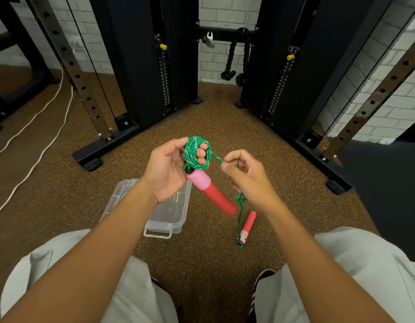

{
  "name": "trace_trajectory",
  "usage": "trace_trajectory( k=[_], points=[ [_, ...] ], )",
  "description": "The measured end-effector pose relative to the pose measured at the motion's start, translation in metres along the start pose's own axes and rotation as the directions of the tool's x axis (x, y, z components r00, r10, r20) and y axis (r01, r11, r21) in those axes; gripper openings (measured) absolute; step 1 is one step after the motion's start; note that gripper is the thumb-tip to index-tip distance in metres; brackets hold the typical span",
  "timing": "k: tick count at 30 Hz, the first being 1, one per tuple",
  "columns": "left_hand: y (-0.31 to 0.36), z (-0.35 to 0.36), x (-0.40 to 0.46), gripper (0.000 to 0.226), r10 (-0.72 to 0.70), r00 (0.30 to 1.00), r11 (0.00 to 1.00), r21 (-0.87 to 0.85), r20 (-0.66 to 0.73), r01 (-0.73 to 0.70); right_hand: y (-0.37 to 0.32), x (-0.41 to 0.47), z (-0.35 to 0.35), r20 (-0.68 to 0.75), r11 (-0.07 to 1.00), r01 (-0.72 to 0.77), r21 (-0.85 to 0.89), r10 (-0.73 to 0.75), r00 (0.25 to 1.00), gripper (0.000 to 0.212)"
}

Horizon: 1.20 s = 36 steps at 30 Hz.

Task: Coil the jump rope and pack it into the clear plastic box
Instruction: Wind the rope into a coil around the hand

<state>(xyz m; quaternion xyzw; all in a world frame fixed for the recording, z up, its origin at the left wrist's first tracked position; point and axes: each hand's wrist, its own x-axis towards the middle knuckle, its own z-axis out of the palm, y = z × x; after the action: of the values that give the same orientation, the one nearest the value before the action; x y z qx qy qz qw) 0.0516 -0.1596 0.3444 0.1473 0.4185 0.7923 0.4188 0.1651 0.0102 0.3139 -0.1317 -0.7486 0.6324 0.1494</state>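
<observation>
Winding green rope (197, 151) round left hand (165, 173) fingers as a spool; right hand (246, 176) pinched the strand taut; clear box (160, 213) sat open below.

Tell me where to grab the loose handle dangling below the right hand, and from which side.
Probably grip the loose handle around its ribbed red shaft, coming from its right side. The green rope runs along its left and joins at the pink lower end, so the right flank is bare.
</observation>
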Motion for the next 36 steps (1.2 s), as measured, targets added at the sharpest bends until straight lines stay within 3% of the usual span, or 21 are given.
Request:
trace_trajectory(
  k=[3,6,10,14,17,24,29,33,34,36],
  points=[
    [0.002,-0.003,0.002,0.037,0.048,0.997,0.999,-0.013,-0.068,-0.049,0.006,0.003,-0.002,0.003,0.996,-0.045,-0.078,0.045,0.999,0.022],
    [0.002,-0.002,0.002,0.037,0.086,0.987,0.996,0.023,-0.138,-0.084,0.014,0.005,-0.001,-0.024,0.971,-0.029,-0.238,0.024,0.999,0.02],
    [0.005,-0.005,0.003,0.038,0.123,0.975,0.992,0.029,-0.187,-0.12,0.014,0.006,-0.002,-0.063,0.987,-0.035,-0.158,0.026,0.998,0.009],
    [0.005,-0.007,0.003,0.04,0.139,0.968,0.99,0.058,-0.207,-0.13,0.014,0.003,-0.005,-0.01,0.9,0.001,-0.437,-0.005,1.0,0.01],
    [0.004,-0.007,0.004,0.044,0.155,0.963,0.987,0.077,-0.219,-0.141,0.014,0.001,-0.002,0.032,0.841,0.012,-0.54,0.006,0.999,0.019],
    [0.001,-0.004,0.004,0.048,0.184,0.967,0.971,0.188,-0.177,-0.151,0.013,-0.001,0.007,0.085,0.88,0.01,-0.475,0.034,0.996,0.028],
    [-0.002,-0.007,0.005,0.048,0.19,0.969,0.945,0.298,-0.155,-0.138,0.001,-0.006,0.011,0.078,0.908,0.028,-0.419,0.005,0.997,0.013],
    [-0.007,-0.009,0.006,0.057,0.161,0.976,0.885,0.458,-0.146,-0.077,0.0,-0.007,0.009,0.113,0.855,0.133,-0.501,-0.088,0.99,0.009],
    [-0.009,-0.009,0.006,0.062,0.145,0.977,0.834,0.551,-0.158,-0.035,-0.001,-0.007,0.008,0.127,0.834,0.166,-0.527,-0.115,0.985,0.01],
    [-0.014,-0.005,0.003,0.06,0.133,0.98,0.612,0.79,-0.152,0.039,-0.003,-0.006,0.007,0.168,0.787,0.231,-0.572,-0.164,0.972,0.012]
  ],
)
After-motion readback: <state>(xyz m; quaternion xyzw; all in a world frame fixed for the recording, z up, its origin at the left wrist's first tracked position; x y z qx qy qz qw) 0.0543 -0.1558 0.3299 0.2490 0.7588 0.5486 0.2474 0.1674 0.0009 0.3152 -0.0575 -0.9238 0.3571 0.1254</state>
